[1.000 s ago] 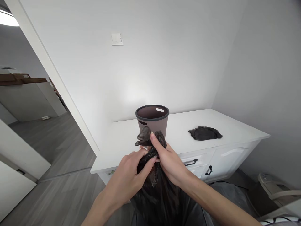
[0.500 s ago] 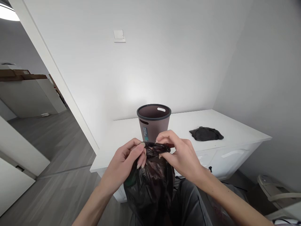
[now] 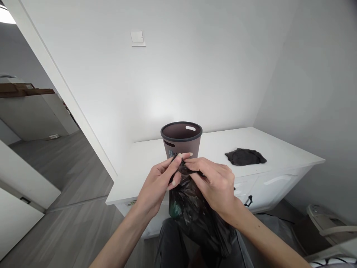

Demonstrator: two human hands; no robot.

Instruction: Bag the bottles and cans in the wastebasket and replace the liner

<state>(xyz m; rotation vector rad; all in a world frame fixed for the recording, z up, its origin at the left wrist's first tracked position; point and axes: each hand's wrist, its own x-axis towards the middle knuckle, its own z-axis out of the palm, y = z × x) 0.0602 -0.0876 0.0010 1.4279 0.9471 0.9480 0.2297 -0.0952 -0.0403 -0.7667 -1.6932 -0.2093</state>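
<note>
Between my hands hangs a filled black garbage bag [image 3: 192,208], its neck gathered into a tight bunch. My left hand [image 3: 164,178] pinches one side of the neck, thumb and fingers pressed together. Closed on the other side is my right hand [image 3: 213,180], its fingers curled over the twisted plastic. Something greenish shows faintly through the bag's left side. Just behind my hands a brownish trash can [image 3: 182,139] with a dark rim stands upright on the white cabinet [image 3: 139,163]; its lower part is hidden by my hands.
A folded black plastic bag [image 3: 245,156] lies on the cabinet top to the right. A black handle [image 3: 248,201] sticks out from the cabinet front. At the lower right stands a grey-beige plastic object [image 3: 326,223]. A doorway opens on the left.
My hands have drawn closer together, bunching the bag's neck more tightly. The bag's body has swung to the right, over my legs.
</note>
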